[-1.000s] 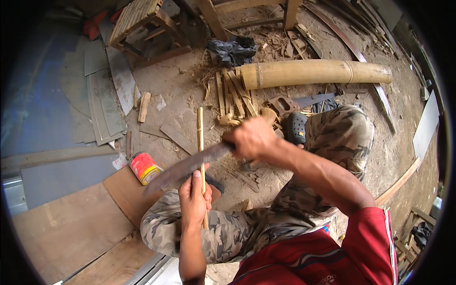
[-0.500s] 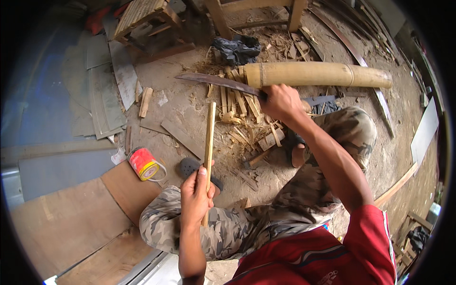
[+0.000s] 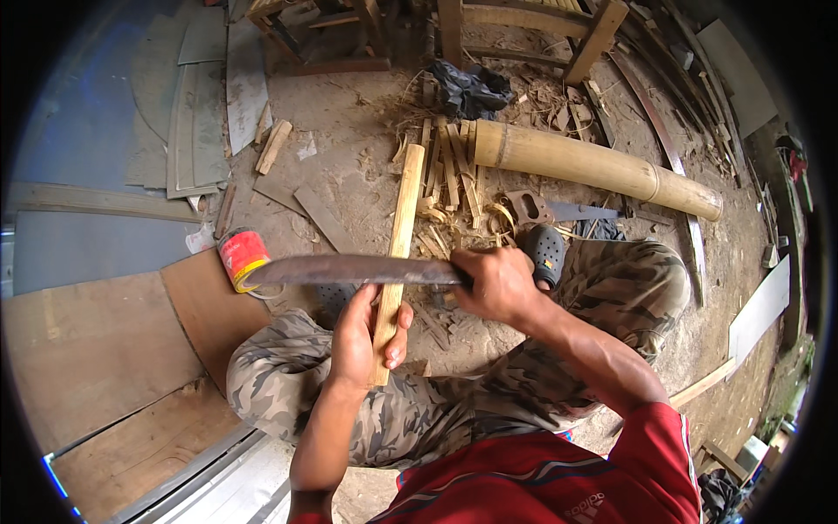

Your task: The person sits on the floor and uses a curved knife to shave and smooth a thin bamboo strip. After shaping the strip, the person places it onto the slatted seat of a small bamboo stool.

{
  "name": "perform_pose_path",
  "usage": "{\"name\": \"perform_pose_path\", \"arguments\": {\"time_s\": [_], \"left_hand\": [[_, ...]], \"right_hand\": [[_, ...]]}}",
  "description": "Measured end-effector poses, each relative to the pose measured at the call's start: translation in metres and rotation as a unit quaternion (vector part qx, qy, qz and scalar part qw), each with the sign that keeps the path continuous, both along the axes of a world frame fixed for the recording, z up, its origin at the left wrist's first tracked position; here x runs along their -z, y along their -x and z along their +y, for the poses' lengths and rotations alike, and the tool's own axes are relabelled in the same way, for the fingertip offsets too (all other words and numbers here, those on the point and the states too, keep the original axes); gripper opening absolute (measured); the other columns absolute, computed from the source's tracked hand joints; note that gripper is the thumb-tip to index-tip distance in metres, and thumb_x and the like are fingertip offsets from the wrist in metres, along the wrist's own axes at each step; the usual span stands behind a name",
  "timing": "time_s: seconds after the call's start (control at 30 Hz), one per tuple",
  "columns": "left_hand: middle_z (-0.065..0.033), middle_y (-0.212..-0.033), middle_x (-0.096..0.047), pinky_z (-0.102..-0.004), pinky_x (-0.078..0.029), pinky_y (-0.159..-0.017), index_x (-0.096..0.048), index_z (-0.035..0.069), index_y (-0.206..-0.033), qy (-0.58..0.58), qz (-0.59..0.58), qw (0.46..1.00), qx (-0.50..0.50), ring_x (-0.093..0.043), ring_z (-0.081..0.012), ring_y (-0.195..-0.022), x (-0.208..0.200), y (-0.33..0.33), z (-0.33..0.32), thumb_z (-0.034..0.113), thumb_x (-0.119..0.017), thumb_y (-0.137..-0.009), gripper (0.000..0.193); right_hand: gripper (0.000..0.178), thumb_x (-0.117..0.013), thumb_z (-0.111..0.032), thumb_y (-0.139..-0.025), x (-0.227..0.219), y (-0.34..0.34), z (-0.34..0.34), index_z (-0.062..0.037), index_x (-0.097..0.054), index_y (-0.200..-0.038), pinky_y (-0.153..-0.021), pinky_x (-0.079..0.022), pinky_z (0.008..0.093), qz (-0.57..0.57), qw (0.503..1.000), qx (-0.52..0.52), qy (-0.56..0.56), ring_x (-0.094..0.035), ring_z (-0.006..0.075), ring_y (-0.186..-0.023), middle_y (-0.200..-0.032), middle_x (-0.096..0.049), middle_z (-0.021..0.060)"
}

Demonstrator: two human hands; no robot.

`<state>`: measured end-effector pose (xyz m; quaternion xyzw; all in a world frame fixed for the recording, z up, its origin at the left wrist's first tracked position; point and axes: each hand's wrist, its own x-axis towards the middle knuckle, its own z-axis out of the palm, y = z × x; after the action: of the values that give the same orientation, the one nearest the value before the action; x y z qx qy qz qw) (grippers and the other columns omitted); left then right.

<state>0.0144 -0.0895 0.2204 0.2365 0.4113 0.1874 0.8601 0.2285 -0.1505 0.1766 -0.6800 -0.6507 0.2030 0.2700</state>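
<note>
Left hand (image 3: 360, 336) grips the bamboo slat (image 3: 397, 253) (upright); right hand (image 3: 496, 284) clamps the machete (image 3: 349, 270) across it.

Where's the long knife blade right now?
In the head view, the knife blade lies crosswise at centre-left, gripped by the right hand. It crosses the bamboo strip held upright by the left hand, with its tip beside the red can.

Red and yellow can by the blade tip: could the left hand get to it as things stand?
Probably not right away. The left hand is wrapped around the bamboo slat, and the long blade lies across between it and the red and yellow can. Otherwise the can sits close, on the person's left, with nothing covering it.
</note>
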Motion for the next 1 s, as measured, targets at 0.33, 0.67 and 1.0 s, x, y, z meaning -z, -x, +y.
{"name": "perform_pose_path", "arguments": {"time_s": [0.33, 0.67, 1.0], "left_hand": [[-0.0023, -0.072, -0.049, -0.0251, -0.04, -0.034, -0.038, 0.007, -0.146, 0.107, -0.075, 0.99, -0.053, -0.046, -0.0118, -0.042, 0.001, -0.007, -0.007, 0.039, -0.036, -0.104, 0.053], [0.0002, -0.072, -0.044, -0.0224, -0.034, -0.036, -0.038, 0.007, -0.146, 0.065, -0.069, 0.994, -0.051, -0.038, -0.0086, -0.041, -0.002, -0.01, -0.003, 0.041, -0.037, -0.103, 0.055], [-0.0014, -0.069, -0.047, -0.0237, -0.034, -0.033, -0.034, 0.006, -0.149, 0.072, -0.035, 0.996, -0.033, -0.039, -0.0105, -0.037, -0.009, -0.009, -0.005, 0.037, -0.037, -0.104, 0.055]], "right_hand": [[0.016, -0.064, -0.025, -0.08, -0.011, 0.011, 0.0, -0.0126, -0.065, -0.09, -0.051, -0.051, 0.0422, -0.022, 0.997, -0.071, 0.023, -0.066, 0.0281, -0.056, -0.067, -0.067, 0.0078], [0.009, -0.061, -0.018, -0.082, -0.011, -0.005, 0.011, -0.0154, -0.069, -0.086, -0.043, -0.046, 0.0375, -0.044, 0.996, -0.068, 0.039, -0.057, 0.0173, -0.048, -0.062, -0.064, 0.0026], [0.014, -0.057, -0.02, -0.086, 0.001, -0.01, 0.008, -0.017, -0.071, -0.088, -0.041, -0.046, 0.0348, -0.073, 0.996, -0.042, -0.028, -0.052, 0.0162, -0.043, -0.059, -0.063, 0.0026]]}}
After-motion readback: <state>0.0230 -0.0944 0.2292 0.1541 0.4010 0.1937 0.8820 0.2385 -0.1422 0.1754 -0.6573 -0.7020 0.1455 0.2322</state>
